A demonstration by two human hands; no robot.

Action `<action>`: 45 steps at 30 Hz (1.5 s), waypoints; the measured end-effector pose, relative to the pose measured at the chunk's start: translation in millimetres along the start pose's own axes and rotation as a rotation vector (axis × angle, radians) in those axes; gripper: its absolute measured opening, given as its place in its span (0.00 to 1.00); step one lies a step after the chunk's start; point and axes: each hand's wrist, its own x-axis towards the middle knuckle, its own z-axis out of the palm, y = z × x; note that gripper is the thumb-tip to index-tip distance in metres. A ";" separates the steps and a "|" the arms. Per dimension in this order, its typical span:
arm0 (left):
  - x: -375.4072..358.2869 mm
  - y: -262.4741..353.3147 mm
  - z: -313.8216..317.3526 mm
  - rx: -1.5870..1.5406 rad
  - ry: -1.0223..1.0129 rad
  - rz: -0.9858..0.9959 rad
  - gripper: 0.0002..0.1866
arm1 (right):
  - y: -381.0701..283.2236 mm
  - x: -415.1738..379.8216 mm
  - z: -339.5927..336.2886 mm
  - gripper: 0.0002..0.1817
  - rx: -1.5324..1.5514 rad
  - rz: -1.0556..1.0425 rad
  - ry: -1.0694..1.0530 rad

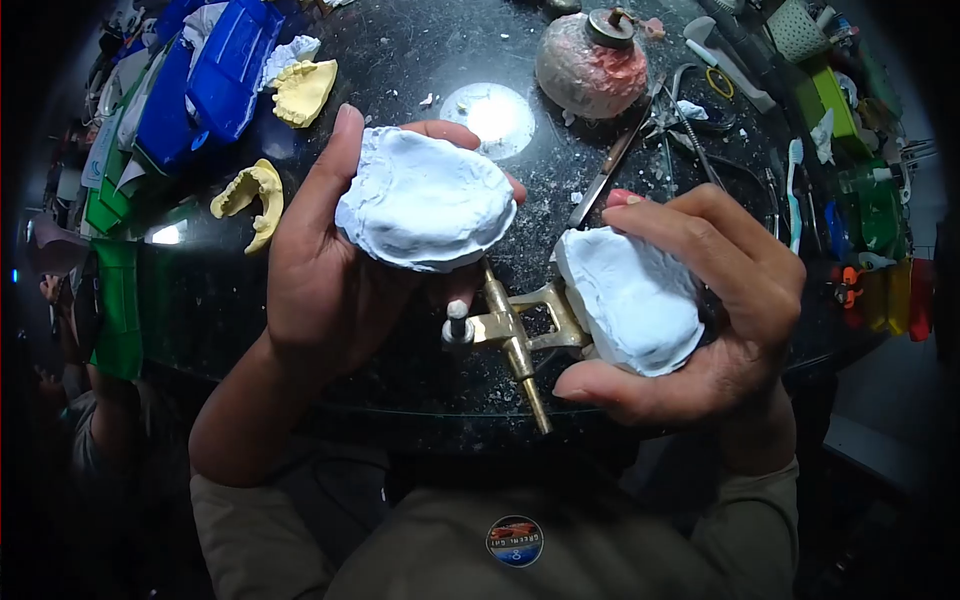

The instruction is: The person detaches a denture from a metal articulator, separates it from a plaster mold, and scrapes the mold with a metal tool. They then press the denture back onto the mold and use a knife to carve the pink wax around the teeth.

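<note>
Two hands raise white plaster blocks above the near edge of a dark, debris-dusted desk [200,290]. The left hand [320,230] grasps the left block [425,200], thumb along its outer side and fingers behind it. That block's long axis runs roughly from left to right, its uneven broad face toward the camera. The right hand [740,295] has the right block [640,300] in its grip, fingers on the far side and thumb on the near side. This block's long axis slants toward the desk's near right, its rounded end pointing that way.

A brass frame [515,330] sits between the hands, its arms reaching the right block and its long rod slanting toward the near edge.

Near the far left corner, a blue bin [215,85] holds crumpled white material. Beside it lies a yellow cast [303,93]; a yellow arch [265,205] nearer the left hand opens toward the near left. Toward the far edge stands a round vessel [590,70] with a metal cap and pink residue; its contents cannot be seen. A perforated basket [795,30] at the far right corner holds small items too blurred to tell.
</note>
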 end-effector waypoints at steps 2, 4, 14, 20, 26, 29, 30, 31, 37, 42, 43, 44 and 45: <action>-0.4 -0.9 0.7 0.007 0.013 0.002 0.32 | -0.4 0.2 0.2 0.42 0.004 0.002 0.001; 1.0 -1.3 -6.0 -0.084 -0.041 -0.030 0.32 | 0.4 0.3 1.2 0.43 0.006 -0.005 0.004; 1.6 -4.3 -14.1 -0.117 -0.093 0.000 0.33 | 0.1 0.0 0.8 0.44 -0.024 0.020 -0.028; 1.5 -5.2 -14.4 -0.152 -0.079 -0.012 0.33 | -0.7 0.2 0.1 0.45 -0.026 0.032 -0.037; 1.1 -5.9 -15.6 -0.126 -0.097 -0.031 0.33 | 0.6 0.0 0.7 0.45 -0.022 0.010 -0.015; 0.7 -4.0 -9.7 -0.112 -0.042 -0.035 0.34 | 0.5 0.2 0.7 0.45 -0.027 0.005 -0.021; 0.3 -3.9 -8.2 -0.109 -0.035 -0.033 0.34 | 0.0 0.6 -0.2 0.45 -0.033 0.004 -0.027; 0.1 -3.8 -6.8 -0.105 -0.028 -0.031 0.34 | -0.1 0.7 -0.5 0.44 -0.034 0.001 -0.025; -1.0 -4.2 -5.5 -0.063 -0.044 0.003 0.33 | 3.4 0.3 2.4 0.43 -0.025 -0.040 0.015; -2.6 -4.6 -0.8 0.035 -0.034 0.065 0.31 | 1.8 0.5 1.8 0.43 -0.031 -0.040 0.019; -2.9 -4.0 0.6 0.025 -0.026 0.058 0.31 | 1.4 0.5 1.7 0.43 -0.031 -0.040 0.022; -3.0 -3.7 1.4 0.015 -0.017 0.051 0.31 | 0.7 0.5 1.6 0.43 -0.032 -0.040 0.027; -2.7 -3.9 1.0 0.033 -0.022 0.063 0.31 | 0.4 0.5 1.8 0.44 -0.035 -0.042 0.030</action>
